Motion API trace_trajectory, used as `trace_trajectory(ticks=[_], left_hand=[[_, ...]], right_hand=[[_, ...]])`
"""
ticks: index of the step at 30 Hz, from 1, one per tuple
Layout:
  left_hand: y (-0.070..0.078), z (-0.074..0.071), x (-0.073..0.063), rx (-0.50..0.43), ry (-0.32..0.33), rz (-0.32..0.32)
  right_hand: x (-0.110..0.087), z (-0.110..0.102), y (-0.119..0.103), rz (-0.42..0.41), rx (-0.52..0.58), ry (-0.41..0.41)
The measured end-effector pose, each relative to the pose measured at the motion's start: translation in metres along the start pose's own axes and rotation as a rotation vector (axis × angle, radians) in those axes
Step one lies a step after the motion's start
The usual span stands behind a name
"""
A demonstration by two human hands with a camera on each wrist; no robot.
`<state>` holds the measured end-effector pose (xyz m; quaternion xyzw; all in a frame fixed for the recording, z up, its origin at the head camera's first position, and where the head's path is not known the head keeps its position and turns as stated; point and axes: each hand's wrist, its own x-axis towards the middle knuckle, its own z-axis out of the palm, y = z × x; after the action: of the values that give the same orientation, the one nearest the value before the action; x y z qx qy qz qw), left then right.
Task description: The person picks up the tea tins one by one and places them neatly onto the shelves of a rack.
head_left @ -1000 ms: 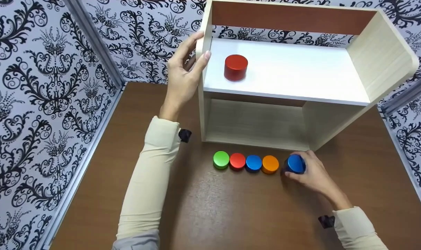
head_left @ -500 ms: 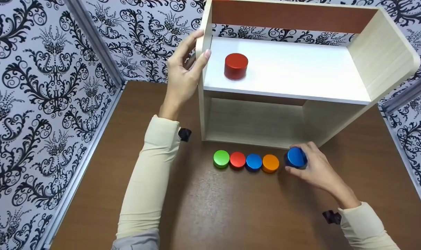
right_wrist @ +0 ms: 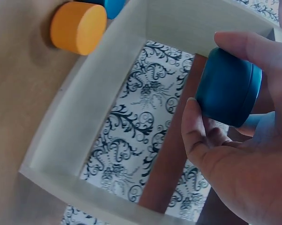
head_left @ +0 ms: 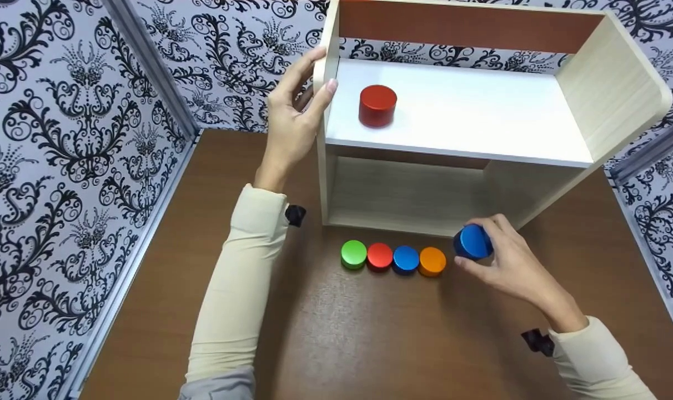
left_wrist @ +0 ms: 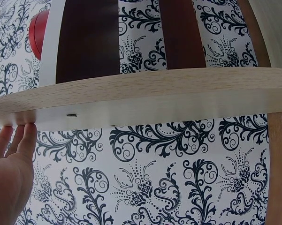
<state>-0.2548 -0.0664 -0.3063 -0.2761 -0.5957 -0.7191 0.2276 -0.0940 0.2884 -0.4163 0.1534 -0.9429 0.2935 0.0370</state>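
Observation:
My right hand (head_left: 506, 261) holds a blue round tin (head_left: 473, 241) between thumb and fingers, raised off the table in front of the shelf's lower right. In the right wrist view a seam line shows near one end of the blue tin (right_wrist: 229, 87). With thumb and fingertips, my left hand (head_left: 295, 119) grips the left side panel of a wooden shelf unit (head_left: 326, 61). The left wrist view shows the left fingers (left_wrist: 26, 140) against the panel's outer face; the thumb is hidden there. A larger red tin (head_left: 377, 106) stands on the white upper shelf (head_left: 481, 111), at its left.
In front of the shelf unit, green (head_left: 353, 254), red (head_left: 380, 256), second blue (head_left: 406, 259) and orange (head_left: 432, 261) tins line up on the brown table (head_left: 347, 344). Patterned walls (head_left: 75, 139) enclose the back and sides. The unit's right panel (head_left: 614, 89) rises beyond the right hand.
My right hand has lifted the blue tin from the table, moving it slightly toward the shelf and tilting it. The left hand keeps its hold on the panel.

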Motion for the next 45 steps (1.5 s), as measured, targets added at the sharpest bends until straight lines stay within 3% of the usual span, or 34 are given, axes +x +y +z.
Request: trace_trajectory(ticks=[18,29,45], left_hand=[[-0.002,0.0,0.0,0.009,-0.003,0.014],[0.0,-0.001,0.0,0.008,-0.006,0.005],[-0.002,0.0,0.0,0.007,-0.005,0.004]], right_hand=[[0.014,-0.032,-0.038,-0.026,0.024,-0.005],[0.023,-0.049,-0.059,-0.078,0.036,0.056],[0.043,-0.078,-0.086,-0.1,0.042,0.077]])
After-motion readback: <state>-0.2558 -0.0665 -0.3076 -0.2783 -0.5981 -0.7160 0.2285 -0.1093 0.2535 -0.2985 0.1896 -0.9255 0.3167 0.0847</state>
